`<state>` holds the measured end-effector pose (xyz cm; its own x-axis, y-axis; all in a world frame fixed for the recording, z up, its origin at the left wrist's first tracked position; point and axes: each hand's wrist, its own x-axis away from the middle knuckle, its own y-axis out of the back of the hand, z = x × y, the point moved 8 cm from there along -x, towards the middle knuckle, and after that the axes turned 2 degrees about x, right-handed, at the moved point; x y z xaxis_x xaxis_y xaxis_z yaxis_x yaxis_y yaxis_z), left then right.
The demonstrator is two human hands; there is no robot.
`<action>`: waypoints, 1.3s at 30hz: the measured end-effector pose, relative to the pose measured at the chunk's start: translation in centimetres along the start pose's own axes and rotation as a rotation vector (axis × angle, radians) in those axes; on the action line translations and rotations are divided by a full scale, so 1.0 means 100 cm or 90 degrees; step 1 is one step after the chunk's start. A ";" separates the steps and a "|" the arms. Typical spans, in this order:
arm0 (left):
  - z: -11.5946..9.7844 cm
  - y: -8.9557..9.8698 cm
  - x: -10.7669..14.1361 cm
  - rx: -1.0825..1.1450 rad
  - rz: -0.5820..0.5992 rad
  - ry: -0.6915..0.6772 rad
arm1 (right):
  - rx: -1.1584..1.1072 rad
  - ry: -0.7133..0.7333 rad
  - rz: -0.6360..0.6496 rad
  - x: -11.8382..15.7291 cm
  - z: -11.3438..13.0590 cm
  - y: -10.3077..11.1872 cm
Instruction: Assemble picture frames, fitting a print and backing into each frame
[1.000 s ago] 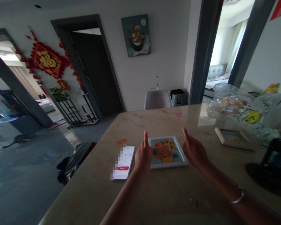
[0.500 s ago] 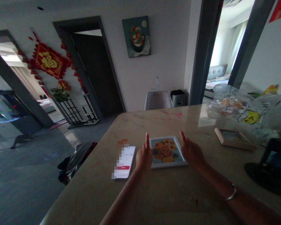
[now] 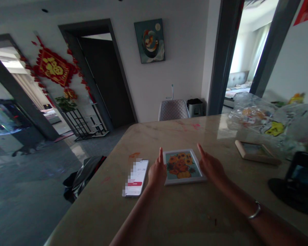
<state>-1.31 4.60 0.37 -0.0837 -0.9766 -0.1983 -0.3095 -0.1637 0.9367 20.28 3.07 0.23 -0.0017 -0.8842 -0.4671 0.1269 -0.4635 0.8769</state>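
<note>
Neither hand grips anything: the left hand (image 3: 157,173) and the right hand (image 3: 211,167) are both open, raised on edge with the palms turned toward each other. Between them, flat on a marble-look table top (image 3: 169,218), lies a small white-framed sunflower picture (image 3: 182,167), its orange blooms set on a teal ground. The left hand sits at the frame's left edge, though this view cannot show whether they touch; the right hand is just beside the frame's right edge. A silver bangle (image 3: 254,210) circles the right wrist.

Left of the left hand lies a smartphone (image 3: 136,177), screen up, its timer reading about 01:38 above a red button. The button's label is too small to read, and part of the screen is pixelated. Farther right, a light wooden picture frame (image 3: 256,152) lies near a crumpled clear plastic bag (image 3: 254,114) with a yellow printed patch. A black stand holding a screen (image 3: 301,176) sits at the table's right side. Beyond the table are a quilted grey chair (image 3: 173,110), an abstract painting (image 3: 149,41) and a red-and-gold wall hanging (image 3: 53,66).
</note>
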 end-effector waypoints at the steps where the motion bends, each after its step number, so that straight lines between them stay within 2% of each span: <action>1: 0.001 -0.001 0.000 -0.005 0.011 0.003 | -0.020 -0.002 0.013 0.001 0.000 -0.002; 9: 0.009 -0.002 -0.001 -0.036 0.040 0.027 | -0.084 -0.061 0.163 0.003 -0.007 -0.015; 14: 0.015 -0.015 0.000 -0.033 0.099 0.043 | -0.139 -0.086 0.258 0.005 -0.014 -0.031; 17: 0.018 -0.019 0.001 -0.022 0.124 0.057 | -0.150 -0.088 0.284 0.005 -0.017 -0.038; 26: 0.016 -0.017 0.003 0.000 0.111 0.061 | -0.121 -0.055 0.278 0.008 -0.013 -0.039; 31: 0.019 -0.018 0.002 0.071 0.089 0.096 | -0.137 -0.068 0.246 0.007 -0.015 -0.042; 35: 0.021 -0.018 0.000 0.134 0.073 0.092 | -0.285 -0.114 0.232 0.005 -0.018 -0.046; 39: 0.018 -0.019 -0.001 0.183 0.073 0.089 | -0.520 -0.260 0.188 0.003 -0.024 -0.035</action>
<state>-2.43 5.30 -1.95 -0.0091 -0.9993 -0.0373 -0.5612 -0.0258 0.8273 22.19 4.58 -3.28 -0.1847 -0.9824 -0.0296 0.8292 -0.1719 0.5318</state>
